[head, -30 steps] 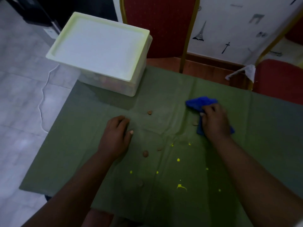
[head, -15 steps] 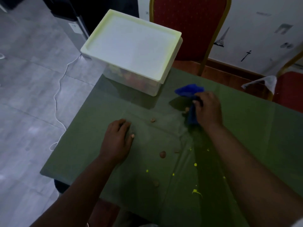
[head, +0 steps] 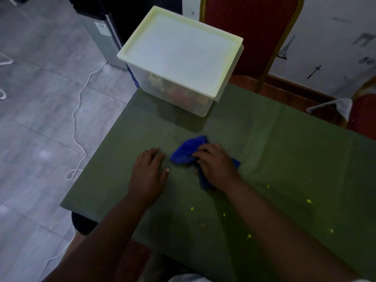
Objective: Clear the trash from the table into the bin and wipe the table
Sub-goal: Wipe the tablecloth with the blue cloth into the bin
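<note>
Right hand (head: 215, 167) grips blue cloth (head: 188, 150), left hand (head: 149, 176) flat on tabletop (head: 284, 151); sweeping risks scattering yellow crumbs (head: 308, 201) floorward.

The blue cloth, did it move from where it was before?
Yes. The blue cloth, held by the right hand, slid left: earlier it lay right of the lidded bin, now it sits in front of it.

fluffy blue cloth (head: 188, 150), smooth glossy green table (head: 284, 151), translucent plastic bin (head: 179, 98) with matt pale lid (head: 181, 47), red fabric chair (head: 250, 27)
</note>
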Tool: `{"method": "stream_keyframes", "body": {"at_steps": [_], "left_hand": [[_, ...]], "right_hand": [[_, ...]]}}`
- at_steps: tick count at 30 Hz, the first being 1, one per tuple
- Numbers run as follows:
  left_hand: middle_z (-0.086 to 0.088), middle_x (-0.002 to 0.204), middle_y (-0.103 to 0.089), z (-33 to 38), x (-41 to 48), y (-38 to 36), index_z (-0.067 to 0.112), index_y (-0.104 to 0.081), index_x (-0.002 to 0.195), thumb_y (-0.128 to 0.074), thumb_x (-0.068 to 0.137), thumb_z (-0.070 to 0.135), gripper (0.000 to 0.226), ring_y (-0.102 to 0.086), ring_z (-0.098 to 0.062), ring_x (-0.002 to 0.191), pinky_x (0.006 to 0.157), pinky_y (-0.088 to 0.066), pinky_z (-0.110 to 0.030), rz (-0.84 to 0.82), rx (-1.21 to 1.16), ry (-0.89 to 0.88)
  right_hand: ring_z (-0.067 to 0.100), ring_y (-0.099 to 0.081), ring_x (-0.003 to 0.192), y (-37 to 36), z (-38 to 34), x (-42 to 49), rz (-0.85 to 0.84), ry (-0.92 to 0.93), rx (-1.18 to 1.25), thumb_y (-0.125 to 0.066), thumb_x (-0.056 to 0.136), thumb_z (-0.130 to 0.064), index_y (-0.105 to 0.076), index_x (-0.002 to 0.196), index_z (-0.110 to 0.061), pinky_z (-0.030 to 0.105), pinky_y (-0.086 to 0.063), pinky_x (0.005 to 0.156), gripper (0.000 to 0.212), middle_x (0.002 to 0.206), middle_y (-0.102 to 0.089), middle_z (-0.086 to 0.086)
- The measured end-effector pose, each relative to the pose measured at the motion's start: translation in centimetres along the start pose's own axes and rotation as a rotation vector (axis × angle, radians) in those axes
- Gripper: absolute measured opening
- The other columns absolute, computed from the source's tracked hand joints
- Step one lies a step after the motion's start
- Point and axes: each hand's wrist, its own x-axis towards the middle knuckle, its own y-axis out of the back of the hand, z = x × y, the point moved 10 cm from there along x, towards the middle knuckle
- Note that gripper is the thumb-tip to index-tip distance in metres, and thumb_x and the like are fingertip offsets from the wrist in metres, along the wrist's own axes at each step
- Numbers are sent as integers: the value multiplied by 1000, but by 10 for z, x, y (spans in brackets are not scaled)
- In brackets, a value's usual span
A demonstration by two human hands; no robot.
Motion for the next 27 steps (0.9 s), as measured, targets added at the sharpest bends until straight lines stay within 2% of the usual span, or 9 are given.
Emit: {"method": "stream_keyframes", "body": {"at_steps": [2, 5, 8, 10, 12, 16, 20, 24, 27], "left_hand": [[-20, 125, -56, -3, -4, 3, 4, -61, 121, -58, 84, 29, 45, -52, -38, 116, 103, -40, -43, 5, 1, 5], [-19, 126, -56, -10, -10, 5, 4, -61, 122, -59, 84, 31, 46, -51, -36, 118, 103, -40, -43, -1, 3, 23], [-19, 126, -55, -14, -16, 6, 3, -61, 121, -58, 85, 31, 46, -50, -37, 118, 104, -39, -42, 4, 7, 25], [-19, 126, -55, -14, -19, 6, 3, -61, 121, -58, 85, 31, 46, -50, -37, 118, 104, -39, -43, 7, 10, 19], [-19, 126, -55, -13, -23, 5, 3, -60, 122, -57, 85, 32, 47, -49, -36, 119, 104, -38, -43, 7, 12, 18], [-16, 129, -53, -13, -28, 2, 6, -58, 125, -55, 86, 34, 49, -47, -34, 121, 105, -37, -42, -3, 15, 29], [-17, 128, -54, -17, -32, 5, 5, -60, 123, -58, 85, 32, 46, -48, -35, 120, 105, -37, -42, 10, -4, 35], [-20, 124, -56, -24, -36, 11, 3, -62, 119, -59, 84, 31, 45, -52, -37, 116, 103, -40, -42, 31, -14, 37], [-19, 124, -56, -29, -39, 13, 3, -61, 120, -58, 84, 32, 46, -51, -37, 116, 103, -39, -42, 27, -15, 55]], "right_hand": [[28, -60, 95, -1, -11, 0, -32, 12, 128, -67, 81, 0, -74, 99, -6, 31, -46, 88, 20, 102, -68, 10], [18, -63, 93, 32, 21, 2, 88, -192, 342, -68, 81, 3, -73, 100, -9, 13, -44, 88, 23, 100, -67, 3], [4, -57, 92, 84, 70, -9, 169, -319, 258, -69, 83, 0, -71, 104, -12, 2, -38, 81, 24, 101, -63, -1], [10, -58, 95, 110, 87, -18, 158, -276, 56, -70, 82, 0, -71, 102, -9, 9, -38, 85, 21, 103, -66, 6], [27, -62, 99, 108, 97, -28, 75, -259, -104, -69, 81, 2, -71, 101, -5, 21, -40, 90, 21, 106, -67, 14], [40, -57, 100, 58, 79, -47, -71, -232, -205, -65, 80, 3, -72, 104, -3, 37, -45, 92, 25, 109, -64, 18], [33, -54, 102, 16, 33, -55, -76, -174, -229, -64, 82, -4, -71, 108, -10, 34, -50, 87, 27, 116, -61, 12], [34, -58, 95, -12, -25, -44, -38, -62, -62, -66, 78, 0, -72, 101, -5, 36, -52, 82, 25, 107, -64, 14], [29, -60, 95, -2, -40, -24, 51, -68, 85, -67, 79, 1, -71, 100, -5, 33, -48, 87, 22, 102, -64, 12]]}}
